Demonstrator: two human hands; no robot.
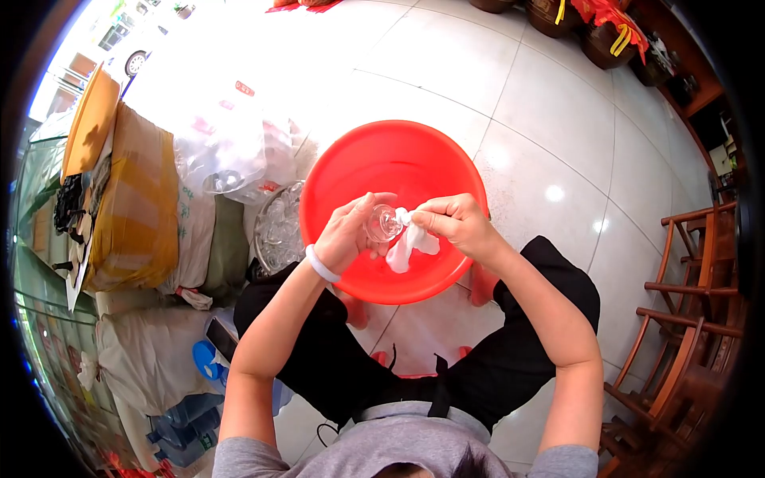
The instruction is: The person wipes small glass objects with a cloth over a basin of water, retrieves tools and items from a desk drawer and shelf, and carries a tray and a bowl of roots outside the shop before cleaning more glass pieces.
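Gripping clear glass: left hand; right hand pinches white cloth at it.
Red basin below; green lettering on white sack illegible.

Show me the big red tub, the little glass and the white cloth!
Red tub (382, 155): head view, on its bare inside.
Glass (382, 225): head view, on its clear round part.
White cloth (400, 254): head view, on its loose hanging end.

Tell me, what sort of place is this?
Probably a shop by a street, though I can't be sure. Big brown jars trimmed with red cloth stand on the tiled floor, a large taped box sits at left, and a car wheel shows outside.
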